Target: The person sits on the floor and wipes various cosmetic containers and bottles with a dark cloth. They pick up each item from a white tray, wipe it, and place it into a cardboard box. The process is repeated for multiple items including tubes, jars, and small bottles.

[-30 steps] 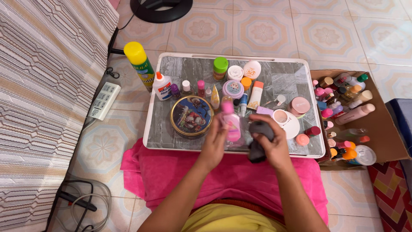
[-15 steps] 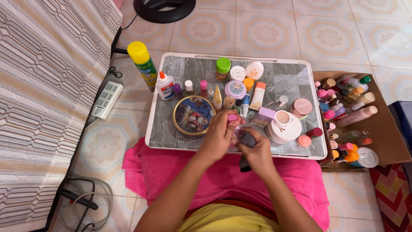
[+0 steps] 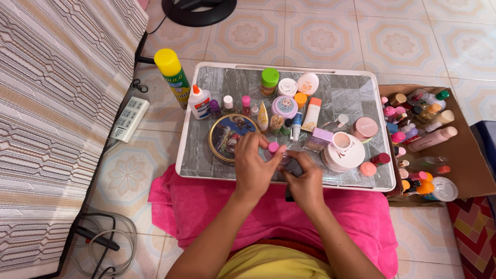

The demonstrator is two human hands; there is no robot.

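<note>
My left hand (image 3: pixel 253 168) grips a small bottle with a pink cap (image 3: pixel 273 148), mostly hidden by my fingers, over the near edge of the lap tray (image 3: pixel 341 95). My right hand (image 3: pixel 306 181) presses a dark grey cloth (image 3: pixel 293 169) against the bottle's right side. Both hands touch each other just in front of a round decorated tin (image 3: pixel 227 135).
The grey marble-patterned tray holds several jars, tubes and small bottles, a white round pot (image 3: pixel 343 152) and a glue bottle (image 3: pixel 198 102). A cardboard box (image 3: pixel 465 155) of more bottles sits to the right. A yellow-capped spray can (image 3: pixel 172 75), a power strip (image 3: pixel 127 119) and a striped mattress (image 3: pixel 51 103) lie to the left.
The bottle has come down and toward me, from upright and plainly visible to enclosed in my left hand. My right hand has moved left with the cloth onto the bottle.
</note>
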